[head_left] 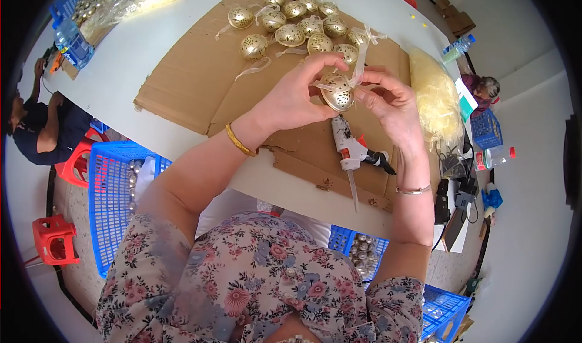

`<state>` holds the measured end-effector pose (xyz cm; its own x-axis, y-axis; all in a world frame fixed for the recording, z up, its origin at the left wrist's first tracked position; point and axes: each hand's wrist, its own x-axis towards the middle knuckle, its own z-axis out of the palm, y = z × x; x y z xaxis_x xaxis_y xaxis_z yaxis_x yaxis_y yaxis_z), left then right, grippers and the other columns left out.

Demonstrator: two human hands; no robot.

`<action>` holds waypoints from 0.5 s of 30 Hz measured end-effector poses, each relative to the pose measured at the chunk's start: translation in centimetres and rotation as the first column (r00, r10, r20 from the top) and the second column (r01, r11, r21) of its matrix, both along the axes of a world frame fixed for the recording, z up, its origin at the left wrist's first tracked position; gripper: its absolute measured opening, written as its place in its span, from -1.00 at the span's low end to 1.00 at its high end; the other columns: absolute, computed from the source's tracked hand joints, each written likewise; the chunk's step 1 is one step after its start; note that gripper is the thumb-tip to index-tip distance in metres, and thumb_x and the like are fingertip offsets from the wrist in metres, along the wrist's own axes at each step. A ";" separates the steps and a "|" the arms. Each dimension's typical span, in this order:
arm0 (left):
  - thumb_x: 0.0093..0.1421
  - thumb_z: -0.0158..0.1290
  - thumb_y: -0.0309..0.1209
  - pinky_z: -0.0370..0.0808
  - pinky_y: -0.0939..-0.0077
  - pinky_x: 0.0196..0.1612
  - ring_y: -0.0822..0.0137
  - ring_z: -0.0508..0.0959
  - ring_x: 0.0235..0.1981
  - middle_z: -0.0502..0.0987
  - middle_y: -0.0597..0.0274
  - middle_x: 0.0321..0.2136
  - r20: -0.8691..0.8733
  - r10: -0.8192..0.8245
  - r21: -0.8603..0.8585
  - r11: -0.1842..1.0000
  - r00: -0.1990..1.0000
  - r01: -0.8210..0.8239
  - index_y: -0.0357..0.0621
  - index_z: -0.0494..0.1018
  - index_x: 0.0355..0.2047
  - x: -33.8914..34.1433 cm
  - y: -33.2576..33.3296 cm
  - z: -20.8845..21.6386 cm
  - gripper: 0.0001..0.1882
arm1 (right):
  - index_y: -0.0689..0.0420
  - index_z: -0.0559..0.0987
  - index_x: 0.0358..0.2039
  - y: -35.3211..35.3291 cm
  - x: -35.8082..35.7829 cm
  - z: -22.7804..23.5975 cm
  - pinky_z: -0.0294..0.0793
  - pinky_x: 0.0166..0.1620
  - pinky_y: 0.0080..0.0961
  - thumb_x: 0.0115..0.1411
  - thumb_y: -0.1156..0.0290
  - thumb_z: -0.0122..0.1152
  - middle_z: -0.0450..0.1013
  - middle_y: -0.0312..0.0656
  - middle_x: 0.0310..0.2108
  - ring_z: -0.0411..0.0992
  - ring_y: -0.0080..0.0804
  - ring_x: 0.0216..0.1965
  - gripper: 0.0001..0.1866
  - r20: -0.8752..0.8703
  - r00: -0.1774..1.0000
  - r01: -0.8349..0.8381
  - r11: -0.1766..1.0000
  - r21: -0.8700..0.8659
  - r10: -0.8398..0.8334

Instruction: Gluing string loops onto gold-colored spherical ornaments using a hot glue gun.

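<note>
Between both hands, above the cardboard sheet point(182, 82), is a pale gold bell ornament point(337, 94) with small cut-out holes. My left hand point(295, 94) curls round its left side, thumb below and forefinger above. The fingers of my right hand point(391, 103) are closed on a sheer white ribbon point(362, 64) at the bell's right side, with the thumb close to the bell. Just below lies a white glue gun point(348, 146), its clear glue stick point(353, 191) pointing toward me. Several similar gold bells point(290, 35) with ribbons sit on the far part of the cardboard.
A bag of pale yellow material point(433, 97) stands right of the cardboard. Far left are a bag of silvery balls point(103, 3) and a blue-labelled bottle point(73, 45). Blue crates point(112, 203) and red stools point(53, 240) stand by the white table point(121, 94). Another person point(39, 122) sits left.
</note>
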<state>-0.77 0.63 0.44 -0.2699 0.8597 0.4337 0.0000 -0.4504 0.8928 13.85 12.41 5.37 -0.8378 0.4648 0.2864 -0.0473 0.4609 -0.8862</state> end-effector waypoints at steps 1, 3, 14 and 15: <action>-0.18 0.17 -0.64 0.42 0.52 -0.12 0.41 0.38 -0.12 0.24 0.28 -0.01 -0.092 0.061 0.032 0.998 0.994 -0.058 -0.09 0.26 -0.10 0.0 0.2 -0.2 -0.42 | 0.21 0.52 -0.22 0.1 0.0 0.0 0.37 -0.20 -0.69 0.01 0.69 0.14 0.41 -0.32 -0.25 0.36 -0.63 -0.29 -0.72 -0.010 1.000 0.008 0.999 0.043 -0.007; -0.18 0.17 -0.62 0.42 0.51 -0.14 0.39 0.39 -0.13 0.25 0.27 -0.03 -0.173 0.136 0.067 0.990 0.976 -0.127 -0.07 0.27 -0.11 0.0 0.3 -0.2 -0.43 | 0.21 0.51 -0.20 0.3 0.2 -0.1 0.37 -0.20 -0.69 0.01 0.71 0.12 0.41 -0.32 -0.24 0.36 -0.63 -0.29 -0.70 0.004 1.000 0.014 0.999 0.046 -0.015; -0.19 0.13 -0.60 0.41 0.53 -0.27 0.32 0.40 -0.16 0.33 0.22 -0.09 -0.303 0.189 0.075 0.982 0.934 -0.175 -0.07 0.25 -0.08 0.1 -0.1 0.1 -0.41 | 0.23 0.43 -0.07 0.7 -0.1 -0.9 0.38 -0.17 -0.65 -0.02 0.79 0.03 0.40 -0.29 -0.24 0.34 -0.60 -0.29 -0.56 0.007 0.999 -0.048 0.993 0.105 0.047; -0.19 0.14 -0.59 0.41 0.54 -0.25 0.33 0.40 -0.16 0.32 0.23 -0.08 -0.239 0.141 0.002 0.989 0.961 -0.145 -0.07 0.24 -0.06 0.1 -0.2 0.1 -0.39 | 0.23 0.39 -0.02 0.6 -0.2 -0.7 0.37 -0.15 -0.63 -0.03 0.78 0.03 0.39 -0.31 -0.25 0.33 -0.59 -0.27 -0.51 -0.004 0.998 -0.056 0.992 0.113 0.057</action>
